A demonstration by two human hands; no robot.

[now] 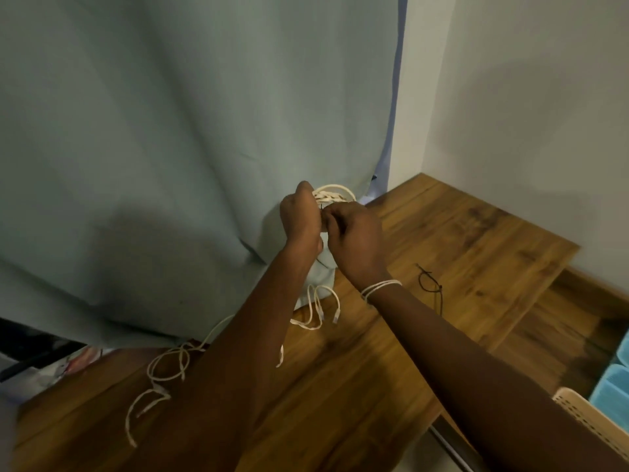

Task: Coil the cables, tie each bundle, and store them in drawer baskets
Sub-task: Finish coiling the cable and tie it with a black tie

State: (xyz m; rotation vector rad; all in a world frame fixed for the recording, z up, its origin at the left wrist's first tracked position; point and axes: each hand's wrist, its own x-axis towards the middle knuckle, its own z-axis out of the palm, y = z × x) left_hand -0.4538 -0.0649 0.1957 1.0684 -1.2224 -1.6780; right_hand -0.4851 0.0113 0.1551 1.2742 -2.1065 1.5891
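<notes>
Coiled white cable bundle (332, 194) sits raised above the counter (442, 240), against the curtain (170, 131); left hand (301, 216) curls its grip round it, right hand (354, 236) pinches a black tie at the bundle. Loose cables (166, 369) lie below; another black tie (430, 284) rests nearby.

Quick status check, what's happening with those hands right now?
Left hand grips white coil. Right hand pinches black tie at it. More loose cables wait on table.

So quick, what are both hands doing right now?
Left hand: fingers curled round the coiled white cable, gripping it.
Right hand: fingers pinched at the same coil, seemingly on a thin black tie, too small to confirm.
</notes>
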